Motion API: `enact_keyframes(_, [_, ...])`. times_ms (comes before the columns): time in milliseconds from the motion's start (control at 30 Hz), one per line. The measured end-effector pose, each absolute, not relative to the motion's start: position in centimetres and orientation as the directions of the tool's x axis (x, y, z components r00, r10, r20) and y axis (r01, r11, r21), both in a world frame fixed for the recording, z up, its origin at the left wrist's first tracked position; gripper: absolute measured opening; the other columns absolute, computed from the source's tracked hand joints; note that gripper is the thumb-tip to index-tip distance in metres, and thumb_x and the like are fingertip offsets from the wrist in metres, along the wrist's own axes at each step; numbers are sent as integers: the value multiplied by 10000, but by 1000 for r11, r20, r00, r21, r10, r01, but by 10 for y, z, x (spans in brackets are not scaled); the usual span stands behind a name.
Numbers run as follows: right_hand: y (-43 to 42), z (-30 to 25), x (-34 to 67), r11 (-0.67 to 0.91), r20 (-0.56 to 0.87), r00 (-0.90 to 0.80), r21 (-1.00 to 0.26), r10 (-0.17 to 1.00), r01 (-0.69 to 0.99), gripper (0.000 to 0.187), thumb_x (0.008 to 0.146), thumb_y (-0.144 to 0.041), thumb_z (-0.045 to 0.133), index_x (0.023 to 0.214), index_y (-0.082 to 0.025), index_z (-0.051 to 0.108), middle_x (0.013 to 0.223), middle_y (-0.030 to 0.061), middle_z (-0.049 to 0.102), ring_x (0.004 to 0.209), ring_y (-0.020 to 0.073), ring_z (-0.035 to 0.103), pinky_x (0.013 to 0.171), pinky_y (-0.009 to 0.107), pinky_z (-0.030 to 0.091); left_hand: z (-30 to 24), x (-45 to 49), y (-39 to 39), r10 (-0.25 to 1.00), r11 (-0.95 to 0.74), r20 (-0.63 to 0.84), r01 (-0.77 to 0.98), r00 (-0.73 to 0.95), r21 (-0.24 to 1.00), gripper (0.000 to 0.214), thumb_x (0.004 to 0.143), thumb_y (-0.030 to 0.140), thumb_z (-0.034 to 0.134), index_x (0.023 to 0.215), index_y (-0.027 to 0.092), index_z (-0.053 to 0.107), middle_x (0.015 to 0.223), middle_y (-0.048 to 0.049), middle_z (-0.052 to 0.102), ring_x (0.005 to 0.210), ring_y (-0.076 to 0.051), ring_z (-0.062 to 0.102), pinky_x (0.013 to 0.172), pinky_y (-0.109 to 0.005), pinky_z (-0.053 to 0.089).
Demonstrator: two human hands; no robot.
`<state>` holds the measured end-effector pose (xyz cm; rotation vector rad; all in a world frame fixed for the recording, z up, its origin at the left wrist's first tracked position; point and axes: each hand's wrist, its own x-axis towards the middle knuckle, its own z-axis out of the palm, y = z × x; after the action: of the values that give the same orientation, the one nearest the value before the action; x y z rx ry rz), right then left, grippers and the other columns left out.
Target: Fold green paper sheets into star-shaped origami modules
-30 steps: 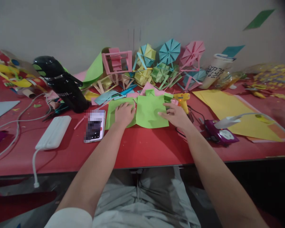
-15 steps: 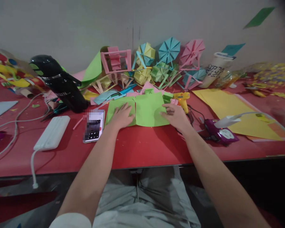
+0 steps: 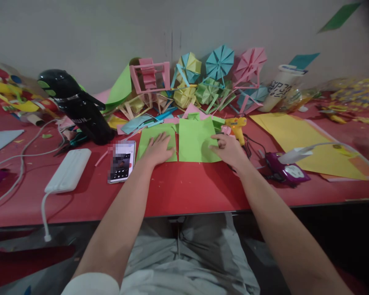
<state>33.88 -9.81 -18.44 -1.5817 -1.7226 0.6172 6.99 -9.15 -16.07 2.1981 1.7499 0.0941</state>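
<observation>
Two light green paper pieces lie side by side before me on the red table, with a narrow red gap between them. On the left green paper piece [image 3: 146, 135] my left hand [image 3: 159, 149] rests flat, fingers spread. My right hand [image 3: 230, 150] has its fingers bent at the right edge of the right green paper piece [image 3: 193, 141], pinching it; the fingertips partly cover that edge. Small folded green paper [image 3: 194, 116] lies just behind the right piece. A yellow glue gun [image 3: 237, 125] sits beyond my right hand.
Folded paper models, such as a blue umbrella shape [image 3: 219, 62], line the wall. On the left stand a black bottle [image 3: 76, 108], a phone [image 3: 122, 162] and a white power bank [image 3: 69, 170]. A purple power strip [image 3: 287, 170] and yellow sheets [image 3: 301, 143] lie on the right.
The right green paper piece has shifted slightly right and lies flatter, so a gap shows between the two pieces. My left hand stays in place on the left piece.
</observation>
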Motion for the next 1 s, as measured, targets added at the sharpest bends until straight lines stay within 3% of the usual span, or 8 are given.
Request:
enact_keyframes(200, [-95, -189, 341, 159, 194, -6, -786, 981, 598, 409, 755, -370, 727, 1103, -155, 723, 635, -37, 472, 542, 116, 425, 548, 290, 395, -162, 70, -91, 962, -198, -119, 929, 245, 312, 686, 982, 387, 419, 1600, 112, 305, 1720, -148, 166, 1607, -267, 133, 1305, -504, 80])
enact_keyframes(333, [-91, -191, 342, 206, 265, 33, -815, 964, 542, 355, 749, -300, 707, 1076, -167, 746, 836, 78, 676, 794, 212, 649, 694, 343, 541, -165, 68, -89, 972, -223, 15, 896, 236, 383, 539, 962, 365, 505, 1459, 160, 541, 1669, -135, 341, 1546, -292, 331, 1293, -512, 165])
enact_keyframes(400, [-91, -189, 341, 221, 285, 56, -841, 957, 494, 331, 756, -270, 696, 1068, -176, 756, 943, 109, 718, 935, 251, 687, 796, 389, 572, -166, 68, -88, 966, -259, 106, 858, 237, 443, 397, 961, 338, 516, 1301, 205, 671, 1590, -103, 485, 1455, -287, 471, 1268, -493, 248])
enact_keyframes(533, [-94, -180, 338, 272, 325, 97, -894, 941, 355, 338, 792, -321, 700, 1106, -205, 746, 938, 78, 731, 919, 238, 704, 858, 423, 585, -166, 78, -89, 962, -269, 223, 659, 155, 702, 320, 974, 343, 502, 1144, 184, 721, 1314, -125, 709, 1274, -288, 616, 1143, -450, 419])
enact_keyframes(633, [-96, -177, 335, 323, 347, 89, -922, 934, 214, 443, 791, -396, 742, 1209, -256, 699, 1035, 64, 746, 979, 234, 712, 899, 419, 586, -166, 89, -89, 992, -129, 125, 281, 32, 951, 345, 945, 447, 581, 1093, 162, 707, 1146, -128, 756, 1127, -278, 685, 1050, -424, 495])
enact_keyframes(733, [-96, -177, 333, 328, 329, 1, -942, 944, 73, 692, 738, -456, 813, 1377, -321, 582, 1203, 60, 735, 1110, 251, 702, 952, 431, 585, -168, 95, -88, 999, -7, 9, -47, 49, 999, 382, 804, 358, 770, 1123, 164, 691, 989, -104, 773, 949, -259, 733, 930, -415, 560])
enact_keyframes(867, [-97, -178, 329, 245, 246, -73, -969, 967, -19, 956, 698, -493, 860, 1521, -313, 409, 1241, 82, 740, 1165, 288, 697, 989, 507, 577, -167, 91, -90, 994, 45, -33, -124, 101, 991, 562, 689, 168, 814, 1227, 181, 651, 868, -55, 769, 771, -221, 733, 796, -387, 590])
enact_keyframes(1000, [-98, -175, 325, 247, 249, -51, -968, 967, -55, 801, 726, -436, 843, 1436, -273, 509, 1284, 104, 727, 1161, 304, 707, 1026, 524, 559, -157, 84, -96, 979, 111, -90, -107, 185, 988, 590, 702, 169, 817, 1263, 184, 636, 830, -51, 762, 750, -206, 724, 741, -355, 588])
